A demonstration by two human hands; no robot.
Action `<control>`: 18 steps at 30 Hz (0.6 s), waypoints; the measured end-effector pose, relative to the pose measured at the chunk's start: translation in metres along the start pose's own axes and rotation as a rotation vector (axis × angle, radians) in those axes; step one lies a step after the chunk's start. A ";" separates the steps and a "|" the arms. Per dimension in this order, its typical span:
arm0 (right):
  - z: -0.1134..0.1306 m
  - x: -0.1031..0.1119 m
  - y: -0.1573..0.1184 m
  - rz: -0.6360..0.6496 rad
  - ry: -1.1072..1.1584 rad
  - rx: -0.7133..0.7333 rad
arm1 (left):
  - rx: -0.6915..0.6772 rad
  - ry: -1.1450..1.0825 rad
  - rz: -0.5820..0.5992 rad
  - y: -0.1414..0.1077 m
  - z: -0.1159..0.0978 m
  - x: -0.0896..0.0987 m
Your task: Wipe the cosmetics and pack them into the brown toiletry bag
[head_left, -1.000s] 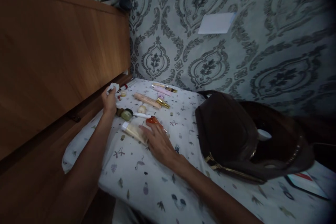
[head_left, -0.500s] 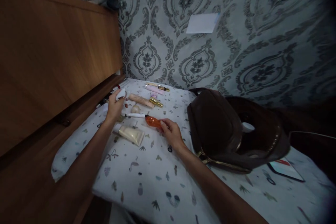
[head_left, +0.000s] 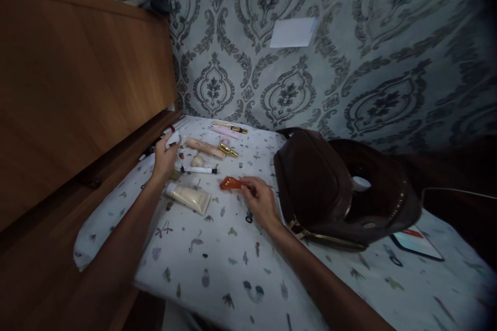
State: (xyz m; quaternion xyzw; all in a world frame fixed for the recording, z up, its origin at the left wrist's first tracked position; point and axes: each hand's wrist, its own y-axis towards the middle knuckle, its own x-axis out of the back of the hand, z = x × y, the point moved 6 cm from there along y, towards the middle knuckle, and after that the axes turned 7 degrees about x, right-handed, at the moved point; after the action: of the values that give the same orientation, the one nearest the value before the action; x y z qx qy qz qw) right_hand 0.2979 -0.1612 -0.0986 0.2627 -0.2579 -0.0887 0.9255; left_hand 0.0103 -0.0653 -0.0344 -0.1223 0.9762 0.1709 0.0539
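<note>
Orange translucent packet (head_left: 230, 183) sits at the fingertips of the right hand (head_left: 261, 201) in the head view. Thumb and forefinger pinch its right end, and the remaining fingers curl inward; whether its free end rests on the patterned cloth (head_left: 233, 269) or hangs just above it, I cannot tell.

With the packet as the centre of the dial, the left hand (head_left: 165, 156) is between nine and ten o'clock, its fingers closed around a white crumpled item (head_left: 173, 139) whose details are too small to make out. A cream tube (head_left: 190, 198) with a white cap lies between eight and nine, near the left wrist. A slim white stick (head_left: 200, 170) with a black end lies towards ten, and a round pale item (head_left: 198, 161) is just beyond it.

Between ten and eleven lies a peach tube (head_left: 204, 147). At twelve is a small gold bottle (head_left: 228, 150), close by the right end of the peach tube, and farther out on the same line lies a pink tube (head_left: 225, 131).

At three o'clock stands a dark brown bag (head_left: 310, 181), its opening showing a white round item (head_left: 361, 183). Farther out, between three and four, lies a device with a lit screen (head_left: 419, 243), partly covered by the bag. A wooden panel (head_left: 85, 72) rises at ten, and at one a white card (head_left: 294, 32) shows against the grey patterned wallpaper (head_left: 217, 26).
</note>
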 end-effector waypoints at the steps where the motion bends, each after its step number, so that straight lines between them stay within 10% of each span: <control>1: 0.002 0.002 0.001 -0.005 -0.053 0.048 | 0.001 -0.016 -0.014 0.001 -0.001 0.002; 7: 0.036 -0.015 0.008 0.055 -0.104 0.270 | 0.012 -0.145 -0.176 0.010 -0.006 0.021; 18: 0.110 -0.142 0.053 0.575 -0.288 0.254 | 0.039 -0.283 -0.345 0.020 0.002 0.042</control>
State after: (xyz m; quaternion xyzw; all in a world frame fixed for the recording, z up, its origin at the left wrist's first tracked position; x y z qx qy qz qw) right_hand 0.1209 -0.1228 -0.0511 0.2771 -0.4585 0.1723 0.8266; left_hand -0.0348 -0.0553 -0.0362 -0.2612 0.9266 0.1558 0.2211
